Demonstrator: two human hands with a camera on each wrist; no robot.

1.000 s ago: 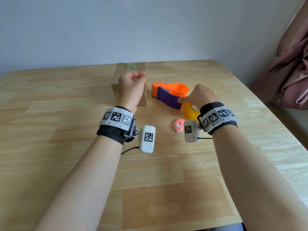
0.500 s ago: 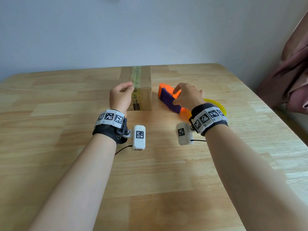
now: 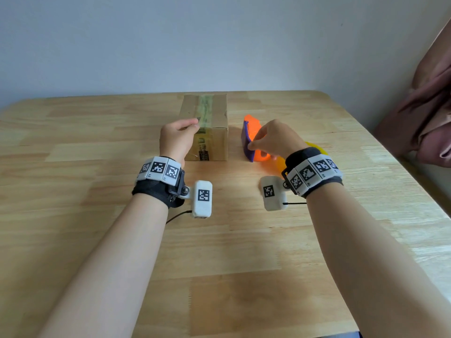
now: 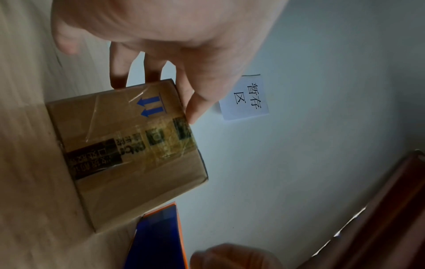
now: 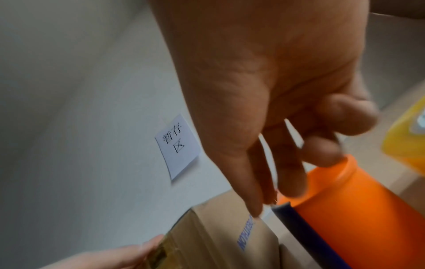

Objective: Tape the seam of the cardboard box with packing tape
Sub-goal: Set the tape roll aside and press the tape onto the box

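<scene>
A small cardboard box [image 3: 217,142] [image 4: 138,172] stands at the far middle of the wooden table [image 3: 219,264]. A strip of greenish tape [image 3: 206,106] runs along its top seam and down the near face. My left hand [image 3: 178,137] [image 4: 172,36] rests at the box's near left top corner, fingers fairly straight along the left side and one fingertip on the top edge. Just right of the box, my right hand [image 3: 273,140] [image 5: 264,91] grips an orange and purple tape dispenser [image 3: 252,128] [image 5: 356,218], thumb on the purple side, tilting it up on its edge.
A yellow object [image 3: 314,146] [image 5: 407,145] lies behind my right wrist. Brownish-pink cloth [image 3: 427,106] hangs past the table's right edge. A paper note [image 4: 246,98] is stuck on the wall behind the box.
My left hand came down from in front of the box onto its near left corner. My right hand moved forward onto the dispenser and tipped it from lying flat to standing on edge.
</scene>
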